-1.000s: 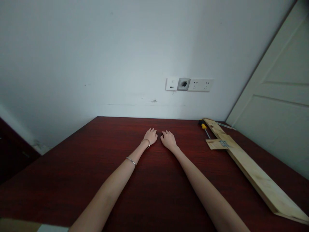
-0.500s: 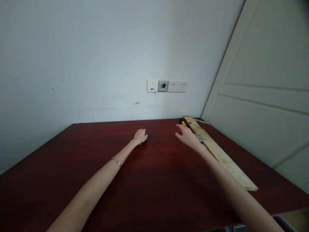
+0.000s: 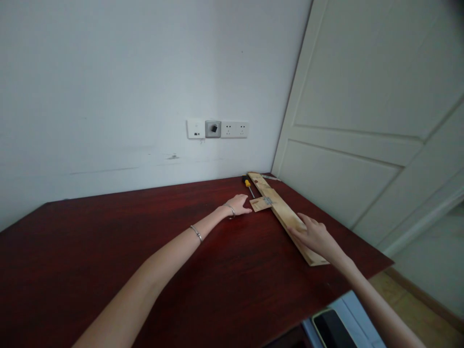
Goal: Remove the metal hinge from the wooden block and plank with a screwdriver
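My left hand [image 3: 239, 204], with bracelets on the arm, reaches across the dark red table. Its fingers are apart and hold nothing, just left of a small wooden piece [image 3: 259, 204]. That piece sticks out from the side of a long pale board [image 3: 286, 210], joined by what looks like a metal hinge [image 3: 268, 200]. Over the near part of the board is my right hand [image 3: 314, 235], open, thumb and fingers spread around its width. Whether it touches the wood, I cannot tell. A screwdriver [image 3: 247, 183] with a black and yellow handle lies beyond my left hand.
A thin pale strip [image 3: 270, 177] lies by the board's far end. Sockets [image 3: 235, 129] are on the wall behind the table [image 3: 145, 232]. A white panelled door [image 3: 348, 96] stands at the right. Below the near edge is a phone [image 3: 332, 328] on a light grey surface.
The view has turned right. My left hand has moved right to the small wooden piece. My right hand has come back toward me, over the board's near part.
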Available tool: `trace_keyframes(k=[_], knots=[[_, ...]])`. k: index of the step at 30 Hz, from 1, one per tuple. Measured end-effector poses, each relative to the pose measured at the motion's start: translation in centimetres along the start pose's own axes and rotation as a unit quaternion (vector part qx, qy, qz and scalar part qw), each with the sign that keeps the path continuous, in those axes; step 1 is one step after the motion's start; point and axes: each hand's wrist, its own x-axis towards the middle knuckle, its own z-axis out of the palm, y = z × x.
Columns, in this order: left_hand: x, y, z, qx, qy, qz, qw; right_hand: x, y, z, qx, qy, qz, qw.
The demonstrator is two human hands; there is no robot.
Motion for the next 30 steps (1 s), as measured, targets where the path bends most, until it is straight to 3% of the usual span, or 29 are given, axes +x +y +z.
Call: trace_keyframes(k=[10,20,30], knots=[[3.2,2.8,1.8,0.014,-0.014,0.032,0.999,-1.9,0.1,0.5,-0.006,-0.03,0.046,0.998],[3.0,2.8,2.4,0.018,-0.029,0.02,0.999,-1.8,-0.2,0.3,0.04,-0.035,0.064,0.997],[3.3,2.6,2.4,0.004,-0.025,0.02,0.999,-2.3,-0.7,0.5,0.076,0.013,0.083,0.994]])
